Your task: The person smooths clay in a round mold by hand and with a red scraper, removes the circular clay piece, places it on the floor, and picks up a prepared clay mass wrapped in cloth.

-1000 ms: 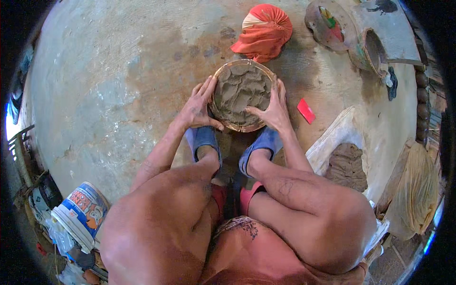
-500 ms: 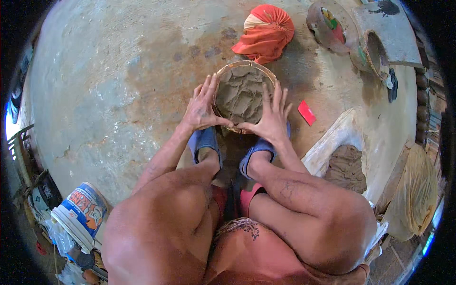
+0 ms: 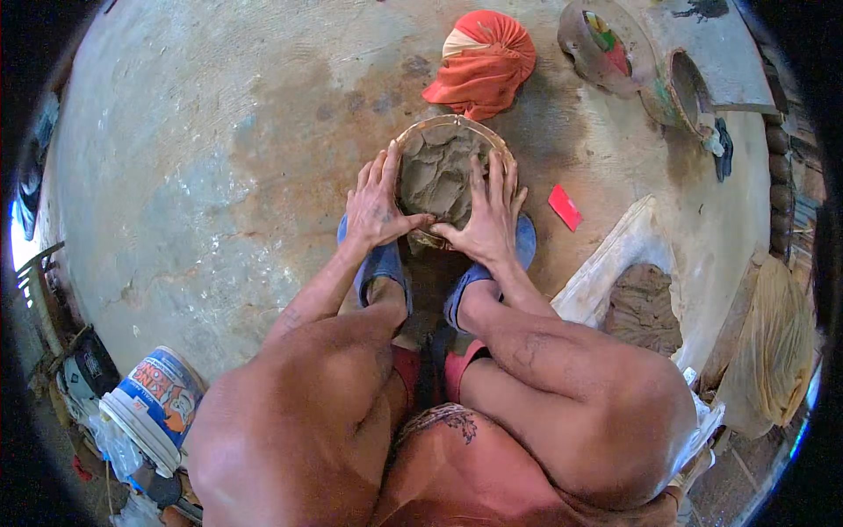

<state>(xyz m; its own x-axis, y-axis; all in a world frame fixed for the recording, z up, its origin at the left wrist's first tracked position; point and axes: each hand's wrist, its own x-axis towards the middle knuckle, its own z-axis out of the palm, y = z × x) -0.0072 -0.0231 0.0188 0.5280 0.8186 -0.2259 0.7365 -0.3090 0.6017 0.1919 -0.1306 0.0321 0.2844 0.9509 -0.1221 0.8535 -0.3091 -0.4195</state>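
Observation:
A round mould [image 3: 414,130] with a thin coppery rim sits on the floor between my feet, filled with grey-brown clay [image 3: 435,171] that has a lumpy, creased top. My left hand [image 3: 378,208] lies along its left side, fingers stretched out at the rim and thumb reaching over the near edge onto the clay. On the right, my right hand [image 3: 492,215] has its fingers spread over the clay's edge and the rim. Its thumb points in toward the left thumb, close to it. Neither hand is closed round anything.
Beyond the mould lies an orange cloth bundle [image 3: 492,66]. A red packet [image 3: 565,208] and a pale sack [image 3: 606,250] with more clay [image 3: 645,307] are at the right. Rusty round containers [image 3: 689,92] stand at the far right. A white-and-blue bucket [image 3: 158,400] leans at the lower left.
My right fingers have shifted left over the clay's edge. My left thumb has moved up from the near rim onto the clay. The mould stays in nearly the same place.

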